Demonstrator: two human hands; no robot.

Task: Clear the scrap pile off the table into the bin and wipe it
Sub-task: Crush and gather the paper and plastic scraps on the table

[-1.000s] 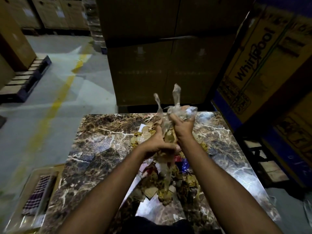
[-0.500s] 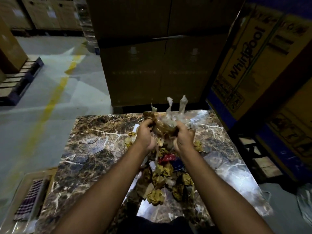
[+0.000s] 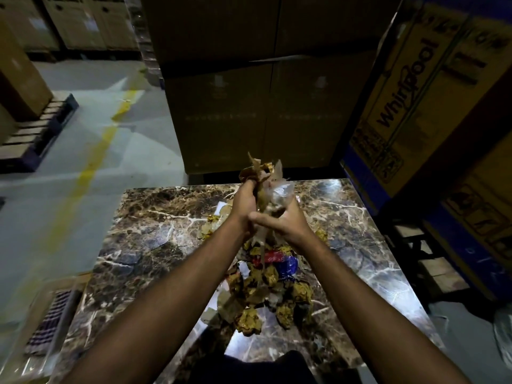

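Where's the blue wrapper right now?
In the head view, the blue wrapper lies on the marble table in the scrap pile, beside a red wrapper, below the raised hands.

Dim warehouse. Grey concrete floor [image 3: 91, 151] with a worn yellow line [image 3: 91, 162]. Tall stacked cardboard boxes [image 3: 249, 106] straight ahead, a Whirlpool carton [image 3: 410, 87] at right, a wooden pallet [image 3: 36, 128] at left.

Scrap pile [image 3: 267, 289]: crumpled gold, brown, red, blue wrappers, heaped mid-table [image 3: 155, 245] (dark marble top). Bunch of scraps [image 3: 263, 184], brown paper plus clear plastic, lifted above far end of pile. Bin not identifiable.
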